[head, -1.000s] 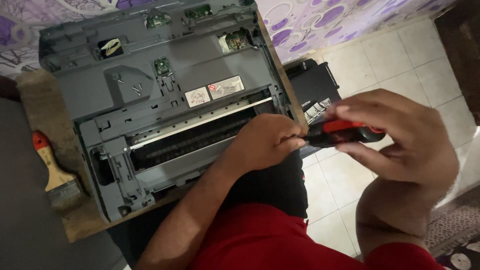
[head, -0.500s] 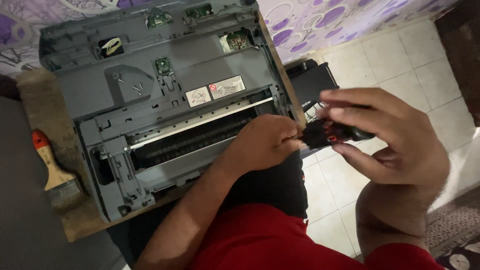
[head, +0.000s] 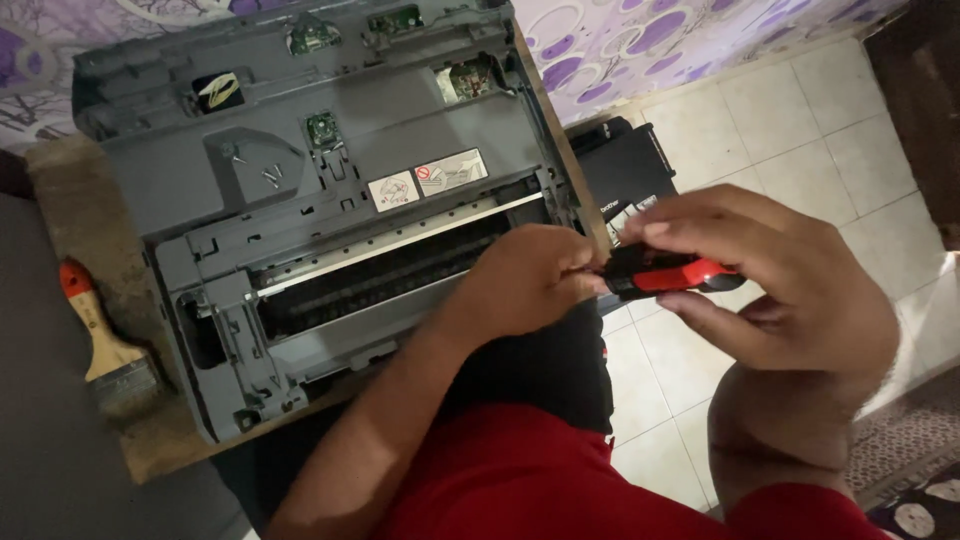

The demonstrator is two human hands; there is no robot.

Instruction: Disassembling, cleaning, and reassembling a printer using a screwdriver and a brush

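Head view — both hands on a red-and-black tool beside an opened printer

I see the right hand (head: 790, 290) curled around a red-and-black tool (head: 672, 273) — probably a screwdriver handle — with thumb under and fingers over its top. The left hand (head: 525, 280) is closed, its fingertips pinching the tool's near end; whatever is in that pinch — a bit or a tip — is hidden. The tool sits in the air just off the right edge of the grey printer (head: 300, 200), above the tiled floor (head: 800, 110). The printer lies with covers off on a wooden board (head: 70, 200), roller slot and small circuit boards exposed. A paintbrush with an orange handle (head: 100, 335) rests on the board to the left, well apart from both hands. A black part (head: 625, 165) lies just behind the tool.

My judgement: to do this well I'd keep the right hand steady as the anchor, let the left fingers do the fine work, and hold both over the lap so a small piece can't drop to the tiles.
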